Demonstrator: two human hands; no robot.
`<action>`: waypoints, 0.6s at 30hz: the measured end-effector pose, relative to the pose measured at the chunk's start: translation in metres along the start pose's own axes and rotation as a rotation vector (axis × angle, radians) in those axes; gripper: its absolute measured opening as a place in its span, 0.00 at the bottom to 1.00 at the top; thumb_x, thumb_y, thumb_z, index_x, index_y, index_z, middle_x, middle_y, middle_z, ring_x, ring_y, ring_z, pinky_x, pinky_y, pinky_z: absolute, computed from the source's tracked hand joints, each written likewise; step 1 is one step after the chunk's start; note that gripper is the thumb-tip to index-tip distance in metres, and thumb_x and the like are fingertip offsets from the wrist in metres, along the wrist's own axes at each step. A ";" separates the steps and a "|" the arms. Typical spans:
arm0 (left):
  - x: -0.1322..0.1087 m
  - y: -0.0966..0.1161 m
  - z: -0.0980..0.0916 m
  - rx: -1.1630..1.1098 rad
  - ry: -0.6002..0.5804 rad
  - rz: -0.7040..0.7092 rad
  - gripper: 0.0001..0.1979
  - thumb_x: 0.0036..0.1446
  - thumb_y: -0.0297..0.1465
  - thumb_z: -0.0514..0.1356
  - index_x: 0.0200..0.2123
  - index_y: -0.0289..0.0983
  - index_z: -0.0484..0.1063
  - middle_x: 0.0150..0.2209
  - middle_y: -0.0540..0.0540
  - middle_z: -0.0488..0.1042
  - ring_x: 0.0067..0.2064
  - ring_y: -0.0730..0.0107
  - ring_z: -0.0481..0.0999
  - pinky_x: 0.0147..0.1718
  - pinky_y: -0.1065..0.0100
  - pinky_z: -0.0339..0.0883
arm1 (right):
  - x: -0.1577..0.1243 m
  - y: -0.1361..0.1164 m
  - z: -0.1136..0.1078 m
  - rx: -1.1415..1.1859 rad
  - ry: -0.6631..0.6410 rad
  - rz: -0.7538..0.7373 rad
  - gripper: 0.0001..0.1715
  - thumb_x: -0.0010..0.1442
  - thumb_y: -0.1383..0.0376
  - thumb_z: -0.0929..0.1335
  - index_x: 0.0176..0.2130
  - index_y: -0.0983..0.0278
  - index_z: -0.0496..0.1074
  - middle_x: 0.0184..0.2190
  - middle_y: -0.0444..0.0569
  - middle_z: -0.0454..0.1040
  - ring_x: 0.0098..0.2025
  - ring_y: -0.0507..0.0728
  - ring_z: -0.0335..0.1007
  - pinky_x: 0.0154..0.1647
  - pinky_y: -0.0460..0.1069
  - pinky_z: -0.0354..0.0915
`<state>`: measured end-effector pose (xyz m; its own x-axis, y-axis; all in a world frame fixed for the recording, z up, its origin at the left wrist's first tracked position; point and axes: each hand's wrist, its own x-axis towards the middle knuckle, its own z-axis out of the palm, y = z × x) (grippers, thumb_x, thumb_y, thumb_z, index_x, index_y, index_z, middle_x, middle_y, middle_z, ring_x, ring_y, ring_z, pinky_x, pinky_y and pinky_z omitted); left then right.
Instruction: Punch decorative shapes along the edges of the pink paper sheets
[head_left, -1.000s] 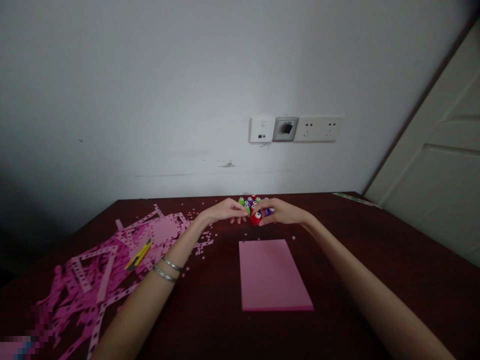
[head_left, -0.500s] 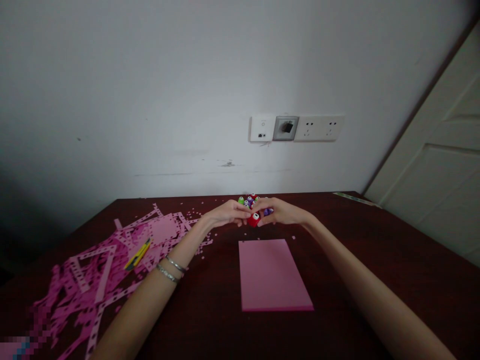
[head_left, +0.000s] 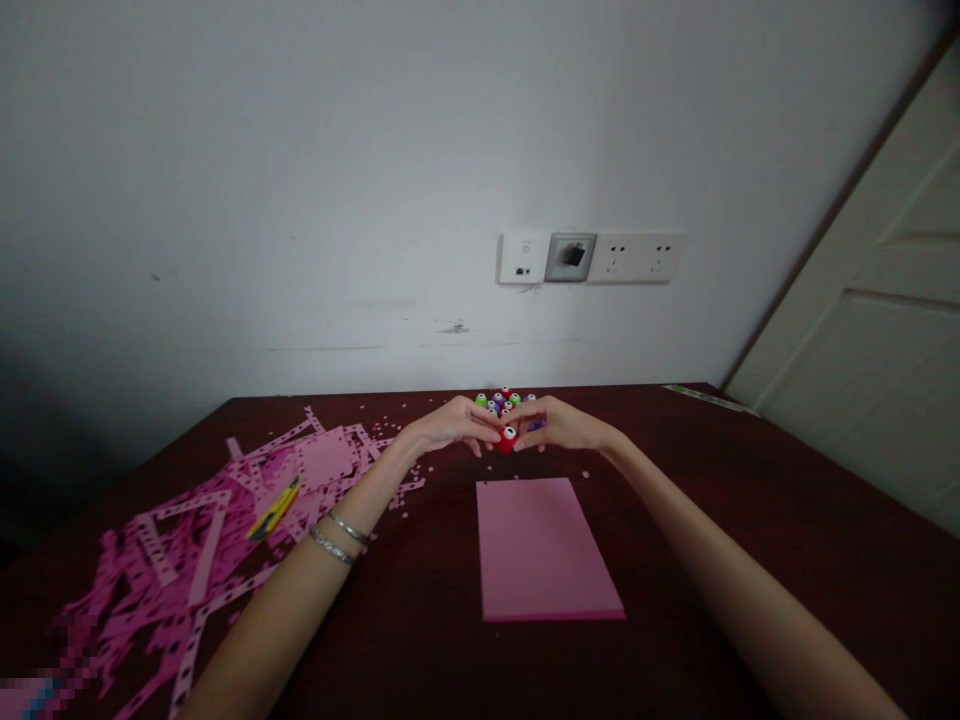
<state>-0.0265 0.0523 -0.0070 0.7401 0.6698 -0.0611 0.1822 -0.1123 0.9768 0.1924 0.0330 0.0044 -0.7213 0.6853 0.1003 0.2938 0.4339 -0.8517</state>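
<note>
Both hands meet at the far middle of the dark wooden table (head_left: pixel 750 520). My left hand (head_left: pixel 450 426) and my right hand (head_left: pixel 559 424) pinch a small red paper punch (head_left: pixel 508 438) between their fingertips, just above the tabletop. Right behind it stands a cluster of several small punches (head_left: pixel 501 402) in green, purple and red. A stack of pink paper (head_left: pixel 544 545) lies flat in front of the hands, nearer to me. Two silver bangles circle my left wrist.
A heap of punched pink paper strips (head_left: pixel 202 545) covers the table's left side, with a yellow utility knife (head_left: pixel 276 508) lying on it. Pink confetti dots are scattered near the strips. Wall sockets (head_left: pixel 592 257) sit above the table; a door (head_left: pixel 877 340) stands at right.
The red punch has shifted slightly left and toward the left hand, whose fingers have closed onto it. Both arms have otherwise stayed in place.
</note>
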 end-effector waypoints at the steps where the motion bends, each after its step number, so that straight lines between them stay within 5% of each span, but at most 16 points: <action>1: 0.001 -0.001 0.000 -0.002 0.024 0.015 0.16 0.43 0.32 0.66 0.37 0.33 0.75 0.31 0.42 0.76 0.28 0.74 0.71 0.24 0.71 0.66 | -0.001 0.000 0.000 0.027 0.021 0.015 0.24 0.47 0.63 0.72 0.46 0.61 0.72 0.30 0.45 0.73 0.29 0.50 0.66 0.24 0.43 0.66; 9: 0.006 -0.009 0.002 0.004 0.174 0.070 0.16 0.44 0.33 0.66 0.38 0.32 0.75 0.32 0.41 0.76 0.26 0.76 0.70 0.23 0.71 0.65 | -0.002 0.004 0.010 0.043 0.251 0.070 0.21 0.45 0.57 0.72 0.38 0.67 0.75 0.32 0.49 0.74 0.29 0.51 0.68 0.25 0.46 0.68; 18: 0.006 -0.012 -0.001 0.314 0.102 -0.007 0.16 0.42 0.36 0.65 0.36 0.34 0.76 0.23 0.49 0.73 0.22 0.78 0.65 0.20 0.73 0.56 | 0.003 0.032 0.031 -0.078 0.280 0.028 0.17 0.47 0.60 0.71 0.36 0.68 0.75 0.30 0.50 0.76 0.31 0.55 0.69 0.33 0.49 0.66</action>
<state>-0.0247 0.0580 -0.0189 0.6724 0.7395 -0.0308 0.3890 -0.3178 0.8647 0.1801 0.0312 -0.0384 -0.5146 0.8275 0.2246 0.3665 0.4491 -0.8148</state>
